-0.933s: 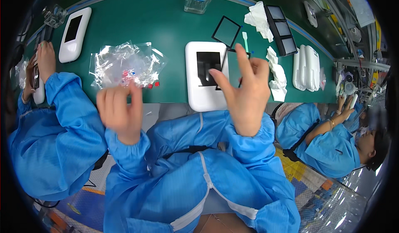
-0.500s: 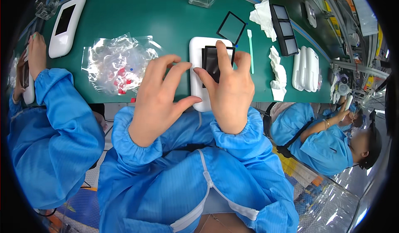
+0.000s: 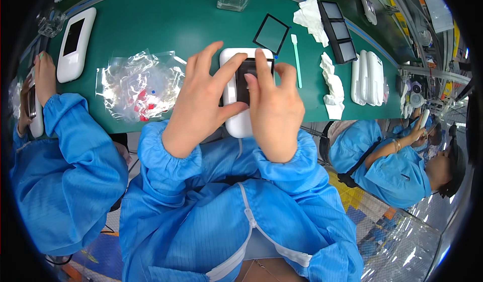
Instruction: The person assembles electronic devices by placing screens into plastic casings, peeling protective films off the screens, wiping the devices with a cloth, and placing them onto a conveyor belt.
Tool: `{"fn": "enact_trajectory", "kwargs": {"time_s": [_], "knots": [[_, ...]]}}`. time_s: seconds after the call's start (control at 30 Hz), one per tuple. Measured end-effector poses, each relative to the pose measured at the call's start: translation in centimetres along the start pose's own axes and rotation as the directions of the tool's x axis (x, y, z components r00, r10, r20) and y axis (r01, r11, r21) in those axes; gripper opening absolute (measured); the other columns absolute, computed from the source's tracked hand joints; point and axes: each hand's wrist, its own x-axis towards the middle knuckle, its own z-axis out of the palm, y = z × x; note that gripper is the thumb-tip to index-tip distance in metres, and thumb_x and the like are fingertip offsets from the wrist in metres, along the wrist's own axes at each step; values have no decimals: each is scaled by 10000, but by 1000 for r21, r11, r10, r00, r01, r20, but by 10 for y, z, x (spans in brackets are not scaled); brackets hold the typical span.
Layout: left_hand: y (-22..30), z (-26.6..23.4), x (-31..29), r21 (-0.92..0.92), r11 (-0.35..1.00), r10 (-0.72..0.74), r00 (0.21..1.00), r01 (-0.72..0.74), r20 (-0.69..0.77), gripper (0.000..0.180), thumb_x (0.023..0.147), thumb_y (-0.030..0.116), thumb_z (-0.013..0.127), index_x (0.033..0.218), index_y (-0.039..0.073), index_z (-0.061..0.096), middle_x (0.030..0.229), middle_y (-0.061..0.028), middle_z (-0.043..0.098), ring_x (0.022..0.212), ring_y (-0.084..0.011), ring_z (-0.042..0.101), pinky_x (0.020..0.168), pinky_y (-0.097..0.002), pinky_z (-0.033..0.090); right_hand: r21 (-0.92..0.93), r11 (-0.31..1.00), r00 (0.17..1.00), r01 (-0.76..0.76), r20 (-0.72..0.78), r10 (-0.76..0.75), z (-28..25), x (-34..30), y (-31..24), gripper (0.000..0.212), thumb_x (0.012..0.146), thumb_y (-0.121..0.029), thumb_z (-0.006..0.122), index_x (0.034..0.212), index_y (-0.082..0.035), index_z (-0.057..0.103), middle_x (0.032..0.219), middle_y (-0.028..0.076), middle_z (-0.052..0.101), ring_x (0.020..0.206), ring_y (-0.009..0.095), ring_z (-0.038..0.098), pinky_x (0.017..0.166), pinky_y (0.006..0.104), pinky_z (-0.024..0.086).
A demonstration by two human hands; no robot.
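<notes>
A white handheld device (image 3: 236,126) with a dark screen lies on the green table (image 3: 166,25) in front of me. My left hand (image 3: 198,101) rests on its left side, thumb across the casing and fingers spread. My right hand (image 3: 274,108) presses on the dark screen (image 3: 247,66) with fingertips and thumb. Whether a thin piece sits under the fingers I cannot tell.
A crumpled clear plastic bag (image 3: 138,83) with small red parts lies left. A black-framed glass panel (image 3: 271,33), green swab (image 3: 296,60), white wipes (image 3: 331,83), white casings (image 3: 370,78) and a tray (image 3: 338,30) lie right. Another white device (image 3: 75,43) and co-workers (image 3: 65,156) flank me.
Both hands came down from the air onto the white device. The right hand brought a thin dark piece down to the screen; the left hand closed onto the casing's left side.
</notes>
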Motion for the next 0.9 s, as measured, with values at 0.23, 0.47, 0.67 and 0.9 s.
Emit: {"fn": "enact_trajectory", "kwargs": {"time_s": [0.23,0.47,0.67,0.9], "knots": [[-1,-1,1,-9,1000,-15,998,16,59,794,606,130,846,1328,110,517,1354,-189,415,1243,-400,393,1018,-449,404,496,584,656,-643,750,87,-21,-18,94,315,966,-278,571,960,30,635,640,90,651,574,207,657,499,321,500],[-6,-1,1,-20,999,-28,996,29,86,791,606,157,862,1321,97,529,1356,-171,423,1250,-382,400,1023,-448,400,598,366,648,-713,762,18,-5,-26,84,348,942,-303,617,972,44,633,648,52,645,521,78,576,432,213,398],[-10,0,1,-16,999,-35,994,37,100,789,622,169,846,1336,89,521,1370,-166,422,1246,-356,438,1032,-430,394,644,358,701,-676,712,42,-2,-29,83,340,937,-293,626,933,47,635,636,52,640,506,73,564,421,218,388],[-10,0,2,-47,999,11,997,-7,81,792,619,188,863,1321,73,516,1346,-201,418,1233,-399,438,1008,-458,411,663,373,732,-649,678,67,4,-32,81,310,931,-264,638,904,45,628,640,52,640,503,64,545,418,226,389]]}}
